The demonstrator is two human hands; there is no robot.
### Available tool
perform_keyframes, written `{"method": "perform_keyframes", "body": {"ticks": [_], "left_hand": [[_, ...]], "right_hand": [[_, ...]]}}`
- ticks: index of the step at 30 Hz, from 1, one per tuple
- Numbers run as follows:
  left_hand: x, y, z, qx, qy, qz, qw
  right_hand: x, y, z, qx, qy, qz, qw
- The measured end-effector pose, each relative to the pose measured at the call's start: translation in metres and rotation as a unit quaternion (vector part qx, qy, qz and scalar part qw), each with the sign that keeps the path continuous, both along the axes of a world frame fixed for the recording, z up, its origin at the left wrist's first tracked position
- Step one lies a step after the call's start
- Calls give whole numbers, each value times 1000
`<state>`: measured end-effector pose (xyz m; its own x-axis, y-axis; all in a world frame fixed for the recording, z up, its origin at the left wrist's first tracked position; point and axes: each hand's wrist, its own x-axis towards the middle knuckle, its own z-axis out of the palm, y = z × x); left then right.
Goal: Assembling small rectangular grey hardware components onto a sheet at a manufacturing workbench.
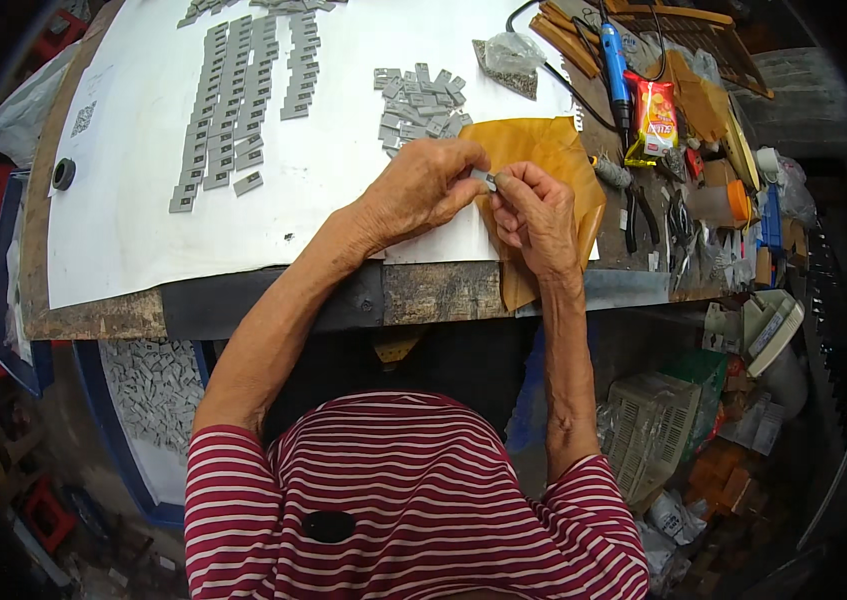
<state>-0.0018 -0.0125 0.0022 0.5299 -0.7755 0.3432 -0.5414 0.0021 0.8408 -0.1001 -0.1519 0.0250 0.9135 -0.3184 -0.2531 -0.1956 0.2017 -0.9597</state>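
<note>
The person in the red-and-white striped shirt [413, 500] is leaning over the front edge of the worn wooden tabletop [423, 290], both forearms reaching up from the lower edge. The left hand [423, 188] and the right hand [535, 215] are meeting just above the tabletop, and between them they are pinching one small flat grey rectangular piece [484, 180]. Each hand's grip is clenched on it: the left thumb and forefinger are closing on one end, the right fingertips [505, 183] are pressing the other.

To do this step well, the person is probably best keeping the pinch at the very ends of the piece, so that its middle stays in sight, and holding both wrists low over the crumpled yellow-brown sheet [543, 150] lying under the hands, so that a slip drops the piece onto it rather than off the edge.

Just beyond the hands, a loose heap of similar grey pieces [421, 100] is lying on the large white paper sheet [143, 200]. Farther left, long neat rows of grey pieces [233, 100] are running away from the person. At the far right, a blue pen-shaped tool with a black cord [615, 70] is resting beside a red and yellow snack packet [653, 118].
</note>
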Motion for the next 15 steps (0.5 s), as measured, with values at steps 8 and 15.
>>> {"method": "perform_keyframes", "body": {"ticks": [8, 15], "left_hand": [[0, -2, -3, -36, -1, 7, 999], [0, 0, -1, -4, 13, 2, 1000]], "right_hand": [[0, -1, -3, 5, -5, -2, 1000], [-1, 0, -3, 24, -11, -6, 1000]]}}
